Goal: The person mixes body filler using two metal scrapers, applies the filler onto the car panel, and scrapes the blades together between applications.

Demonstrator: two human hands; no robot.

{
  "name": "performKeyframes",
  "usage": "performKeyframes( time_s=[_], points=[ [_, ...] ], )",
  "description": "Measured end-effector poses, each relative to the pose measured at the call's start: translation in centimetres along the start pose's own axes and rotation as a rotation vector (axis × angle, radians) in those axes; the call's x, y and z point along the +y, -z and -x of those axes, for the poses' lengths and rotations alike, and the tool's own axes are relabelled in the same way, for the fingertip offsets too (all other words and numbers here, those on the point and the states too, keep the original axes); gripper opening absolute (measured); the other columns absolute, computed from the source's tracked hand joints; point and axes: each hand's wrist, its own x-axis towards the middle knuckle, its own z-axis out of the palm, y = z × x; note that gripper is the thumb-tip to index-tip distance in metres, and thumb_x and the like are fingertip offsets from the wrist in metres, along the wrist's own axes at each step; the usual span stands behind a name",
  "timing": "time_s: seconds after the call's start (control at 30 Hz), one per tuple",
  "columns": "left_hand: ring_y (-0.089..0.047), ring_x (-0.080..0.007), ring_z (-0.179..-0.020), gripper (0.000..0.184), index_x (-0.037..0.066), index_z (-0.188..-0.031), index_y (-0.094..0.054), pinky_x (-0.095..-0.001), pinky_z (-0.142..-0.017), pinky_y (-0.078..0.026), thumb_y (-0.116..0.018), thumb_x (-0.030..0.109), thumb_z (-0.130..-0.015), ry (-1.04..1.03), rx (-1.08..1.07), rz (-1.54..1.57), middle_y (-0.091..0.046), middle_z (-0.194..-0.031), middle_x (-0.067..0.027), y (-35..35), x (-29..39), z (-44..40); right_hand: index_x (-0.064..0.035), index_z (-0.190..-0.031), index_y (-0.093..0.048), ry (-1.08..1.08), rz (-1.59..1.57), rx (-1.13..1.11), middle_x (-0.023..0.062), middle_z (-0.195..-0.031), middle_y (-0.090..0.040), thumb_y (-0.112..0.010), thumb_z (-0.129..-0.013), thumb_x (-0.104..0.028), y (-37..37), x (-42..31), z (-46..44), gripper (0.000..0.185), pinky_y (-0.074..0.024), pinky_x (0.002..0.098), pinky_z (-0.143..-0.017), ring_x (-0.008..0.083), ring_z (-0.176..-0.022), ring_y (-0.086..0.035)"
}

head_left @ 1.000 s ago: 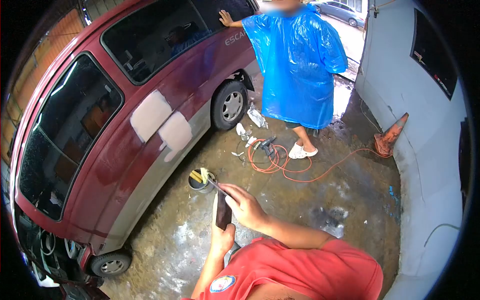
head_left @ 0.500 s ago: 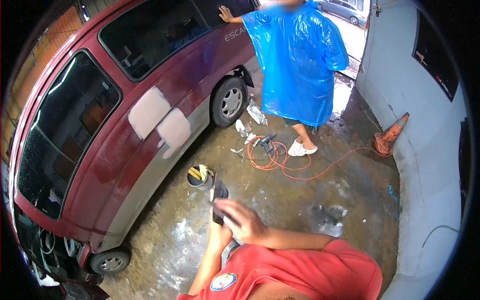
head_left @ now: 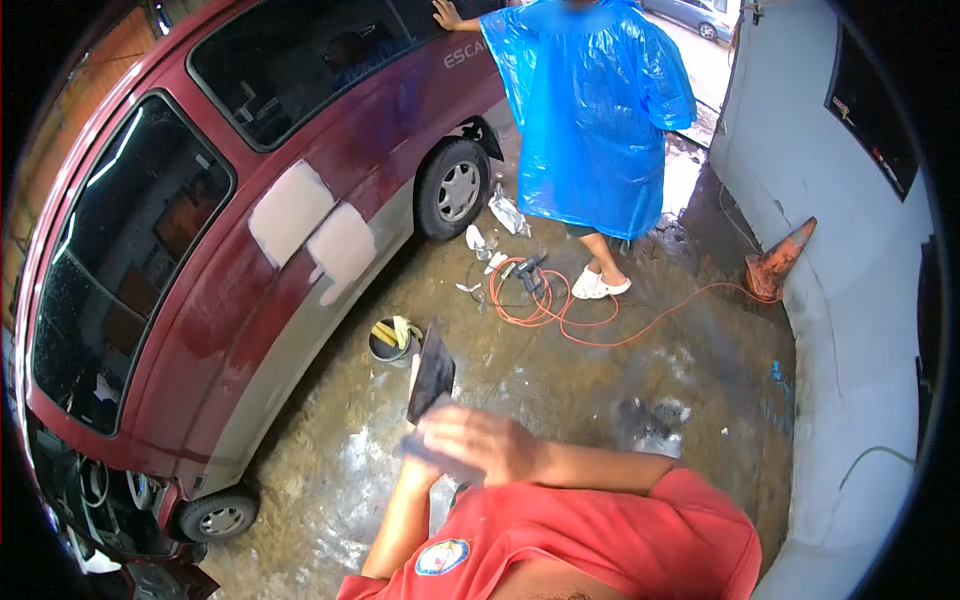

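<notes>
My left hand (head_left: 418, 468) grips a dark flat plate (head_left: 433, 378) that tilts upward, a pale edge along its left side. Most of the left hand's fingers are hidden behind the plate and my other hand. My right hand (head_left: 480, 440) lies across the lower part of the plate, its fingers closed over a thin dark grey flat piece (head_left: 448, 460). Motion blurs this piece, so I cannot make out its exact kind. Beyond the plate, a bucket (head_left: 388, 352) on the floor holds yellow rolls and a pale cloth.
A red van (head_left: 230, 270) with pale filler patches (head_left: 292, 212) stands left. A person in a blue raincoat (head_left: 590, 130) leans a hand on it. An orange hose (head_left: 650, 338), a power tool (head_left: 530, 270) and a traffic cone (head_left: 782, 262) are on the wet floor beside a wall (head_left: 830, 300).
My right hand has moved down the plate towards my body, the thin piece with it. More of the plate's dark face now shows. The view has shifted slightly.
</notes>
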Motion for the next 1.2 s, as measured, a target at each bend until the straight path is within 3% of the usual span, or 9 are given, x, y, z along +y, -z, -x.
performKeyframes(
  time_s=[0.07,0.43,0.6,0.7,0.8,1.07,1.1,1.17,1.2],
  points=[
    [-0.048,-0.0238,-0.130,0.081,0.005,-0.157,-0.020,-0.0356,-0.111,-0.038,-0.044,-0.011,-0.081,-0.102,-0.185,-0.693,-0.046,-0.144,-0.0134,1.1,-1.0,0.5,0.0000,-0.130,-0.057,-0.154,0.053,0.145,0.0189,-0.130,-0.059,-0.065,-0.079,-0.002,-0.7,3.4,0.4,0.052,-0.0478,0.0428,-0.104,0.0358,-0.122,-0.058],
    [-0.053,-0.0229,-0.120,0.047,0.002,-0.136,-0.047,-0.0378,-0.105,-0.043,-0.051,0.004,-0.089,-0.028,0.030,-0.336,-0.055,-0.132,-0.0112,-1.3,0.1,1.4,-0.0016,-0.126,-0.060,-0.215,0.074,0.176,0.0159,-0.132,-0.061,-0.067,-0.077,-0.006,-0.8,3.5,0.4,0.050,-0.0500,0.0425,-0.102,0.0341,-0.122,-0.059],
    [-0.061,-0.0199,-0.107,0.036,0.001,-0.128,-0.055,-0.0367,-0.097,-0.050,-0.053,0.008,-0.092,-0.185,-0.097,-0.907,-0.062,-0.121,-0.0076,2.2,-2.9,2.8,-0.0033,-0.125,-0.061,0.008,0.000,0.056,0.0152,-0.131,-0.061,-0.069,-0.076,-0.005,-1.0,0.1,0.1,0.050,-0.0519,0.0413,-0.100,0.0330,-0.119,-0.061],
    [-0.061,-0.0231,-0.108,0.034,0.002,-0.123,-0.058,-0.0396,-0.096,-0.049,-0.060,0.009,-0.090,-0.034,0.115,-0.340,-0.064,-0.113,-0.0079,-1.6,1.1,1.4,-0.0052,-0.124,-0.062,-0.173,0.077,0.140,0.0138,-0.132,-0.061,-0.069,-0.075,-0.006,-1.2,4.7,0.1,0.049,-0.0515,0.0410,-0.101,0.0315,-0.120,-0.061],
    [-0.060,-0.0228,-0.115,0.042,0.000,-0.130,-0.053,-0.0375,-0.101,-0.048,-0.058,0.006,-0.089,-0.026,-0.025,-0.691,-0.062,-0.121,-0.0089,0.3,0.9,2.3,-0.0051,-0.125,-0.062,0.015,0.059,0.056,0.0128,-0.130,-0.062,-0.068,-0.077,-0.006,-1.5,1.2,0.5,0.049,-0.0531,0.0395,-0.098,0.0307,-0.118,-0.062],
    [-0.058,-0.0197,-0.111,0.048,0.001,-0.126,-0.057,-0.0342,-0.097,-0.047,-0.056,-0.004,-0.078,0.091,0.155,-0.185,-0.062,-0.116,-0.0063,-0.5,1.2,2.3,-0.0024,-0.127,-0.060,-0.110,0.102,0.069,0.0173,-0.128,-0.061,-0.064,-0.075,-0.001,-1.9,3.7,0.7,0.052,-0.0523,0.0413,-0.099,0.0343,-0.119,-0.060],
    [-0.060,-0.0223,-0.112,0.041,0.002,-0.125,-0.057,-0.0375,-0.097,-0.049,-0.060,0.004,-0.085,-0.002,-0.030,-0.759,-0.063,-0.115,-0.0084,1.7,0.4,2.5,-0.0030,-0.128,-0.060,0.061,0.065,-0.015,0.0168,-0.130,-0.060,-0.061,-0.077,-0.002,-1.7,1.9,0.4,0.050,-0.0508,0.0420,-0.102,0.0330,-0.121,-0.060],
    [-0.060,-0.0238,-0.115,0.036,0.002,-0.124,-0.059,-0.0385,-0.097,-0.049,-0.061,0.011,-0.090,0.051,0.035,-0.492,-0.065,-0.119,-0.0098,4.4,-4.0,2.7,-0.0030,-0.127,-0.061,0.110,0.066,-0.052,0.0171,-0.132,-0.060,-0.057,-0.082,-0.007,-1.6,0.3,0.2,0.045,-0.0499,0.0422,-0.103,0.0322,-0.122,-0.059],
    [-0.060,-0.0259,-0.116,0.041,0.001,-0.126,-0.057,-0.0414,-0.100,-0.048,-0.064,0.010,-0.088,-0.154,-0.073,-0.969,-0.064,-0.119,-0.0107,2.3,-1.9,2.8,-0.0027,-0.126,-0.061,0.113,0.096,0.006,0.0178,-0.131,-0.060,-0.057,-0.083,-0.009,-1.7,1.5,0.0,0.044,-0.0498,0.0421,-0.103,0.0328,-0.122,-0.059]
  ],
)
